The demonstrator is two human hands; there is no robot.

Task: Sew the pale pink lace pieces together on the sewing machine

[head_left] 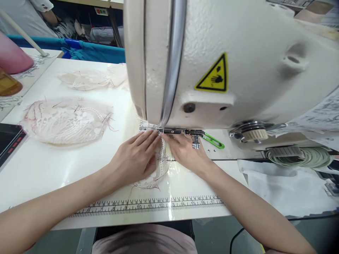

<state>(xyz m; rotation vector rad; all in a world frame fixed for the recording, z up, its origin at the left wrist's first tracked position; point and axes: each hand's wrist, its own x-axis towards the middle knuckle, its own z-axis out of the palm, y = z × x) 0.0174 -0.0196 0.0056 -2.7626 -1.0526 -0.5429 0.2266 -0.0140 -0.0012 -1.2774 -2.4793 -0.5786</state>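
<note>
A small piece of cream lace lies on the white table under the head of a big white sewing machine. My left hand rests flat on the lace, fingers stretched toward the presser foot. My right hand lies on the right side of the lace, its fingers pressed down on the fabric close to the needle area; the machine head hides the fingertips in part.
Two heaps of lace pieces lie at left and further back. A printed ruler runs along the table's front edge. A green clip and a thread spool sit at right. Another person's sleeve shows at back left.
</note>
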